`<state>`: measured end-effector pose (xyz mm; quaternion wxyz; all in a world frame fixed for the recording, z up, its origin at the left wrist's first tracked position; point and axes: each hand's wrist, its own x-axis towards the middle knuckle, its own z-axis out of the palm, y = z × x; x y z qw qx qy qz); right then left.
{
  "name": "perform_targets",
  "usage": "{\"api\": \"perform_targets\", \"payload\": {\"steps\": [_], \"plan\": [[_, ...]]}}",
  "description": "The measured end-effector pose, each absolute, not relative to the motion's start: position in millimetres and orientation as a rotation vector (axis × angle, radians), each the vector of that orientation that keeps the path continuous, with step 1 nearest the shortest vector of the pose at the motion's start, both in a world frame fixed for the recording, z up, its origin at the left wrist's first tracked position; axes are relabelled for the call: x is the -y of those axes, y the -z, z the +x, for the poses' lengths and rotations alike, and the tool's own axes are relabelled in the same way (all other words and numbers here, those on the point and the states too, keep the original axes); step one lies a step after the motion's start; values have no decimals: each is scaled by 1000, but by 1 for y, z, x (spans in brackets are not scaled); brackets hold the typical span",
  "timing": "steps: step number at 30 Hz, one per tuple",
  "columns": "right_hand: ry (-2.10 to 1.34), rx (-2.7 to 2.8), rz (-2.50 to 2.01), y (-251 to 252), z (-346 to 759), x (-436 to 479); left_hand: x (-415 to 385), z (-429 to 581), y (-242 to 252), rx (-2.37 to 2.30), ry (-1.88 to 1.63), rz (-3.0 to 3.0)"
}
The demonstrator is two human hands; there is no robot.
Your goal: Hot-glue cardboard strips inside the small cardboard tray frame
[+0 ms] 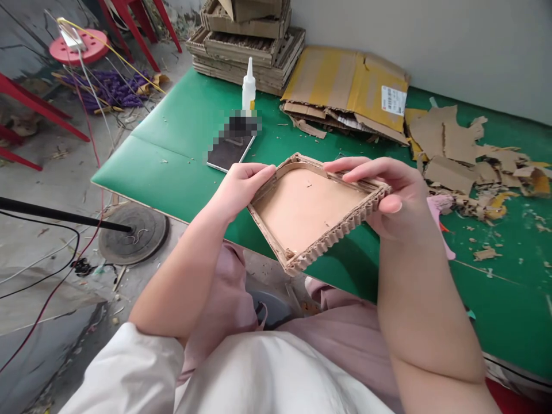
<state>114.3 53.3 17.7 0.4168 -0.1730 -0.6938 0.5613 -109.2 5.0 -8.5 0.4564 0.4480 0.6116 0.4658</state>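
Between my two hands is a shallow cardboard tray (pixel 297 221), tilted above the green table near its front edge. Corrugated strips form its low walls, and a few small scraps lie on its flat inside. My left hand (pixel 241 187) grips the left wall, thumb on the rim, with the other fingers partly hidden. At the right corner my right hand (pixel 394 192) holds the wall, its fingers over the far rim and its thumb at the corrugated near side. Beyond the tray stand a white glue bottle (pixel 249 89) with a pointed nozzle and a partly blurred phone (pixel 230 146) lying flat.
Stacked cardboard trays (pixel 250 57) rise at the back of the green table (pixel 159 138). Flattened yellow-taped cardboard (pixel 345 86) lies beside them, with torn scraps (pixel 457 138) at right. A red stool (pixel 90 49) bearing a power strip and a round stand base (pixel 133 233) are on the floor at left.
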Motion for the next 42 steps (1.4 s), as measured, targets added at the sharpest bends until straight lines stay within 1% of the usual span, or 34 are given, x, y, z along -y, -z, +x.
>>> {"api": "perform_targets", "payload": {"steps": [8,15,23,27,32,38,42], "plan": [[-1406,1619,-630,-10,116,-64,-5,-114,9,-1359,-1144,724],[-1487,1458,-803,-6,115,-68,-4,-117,8,-1176,-1193,585],[-1372,1353,-1064,1,109,-74,-1,-121,14,-1064,-1206,603],[-1306,1353,-1173,5,108,-78,0,-122,16,-1083,-1215,634],[-1313,1468,-1134,16,112,-84,1,-120,17,-1139,-1220,728],[-1356,1392,-1142,23,108,-84,4,-115,17,-1149,-1222,821],[-1285,1442,-1159,25,107,-85,5,-112,16,-1228,-1220,856]]}}
